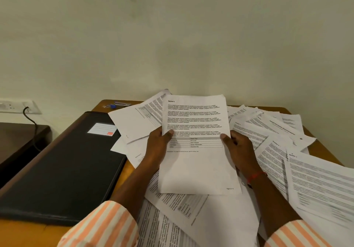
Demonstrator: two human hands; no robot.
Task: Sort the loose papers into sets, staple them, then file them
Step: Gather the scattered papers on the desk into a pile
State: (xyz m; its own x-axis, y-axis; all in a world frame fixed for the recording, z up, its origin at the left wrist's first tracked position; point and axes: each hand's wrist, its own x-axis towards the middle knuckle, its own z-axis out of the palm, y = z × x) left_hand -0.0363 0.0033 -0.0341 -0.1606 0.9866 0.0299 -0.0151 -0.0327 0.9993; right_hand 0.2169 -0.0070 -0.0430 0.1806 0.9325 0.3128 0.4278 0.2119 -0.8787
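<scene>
I hold a printed sheet (197, 150) headed "Section 6" upright above the pile, with a small table near its middle. My left hand (159, 147) grips its left edge, thumb on the front. My right hand (237, 149) grips the right edge the same way. Whether more sheets lie behind it I cannot tell. Loose printed papers (287, 150) cover the right and near part of the wooden table (325, 150), overlapping at all angles. A black file folder (63, 170) with a white label lies shut on the table's left side. A stapler (122, 103) lies at the far left edge.
A small blue object (112, 105) sits beside the stapler. A wall socket panel (17, 106) with a black cable plugged in is at the left, above a dark side table (17, 137). The wall stands directly behind the table.
</scene>
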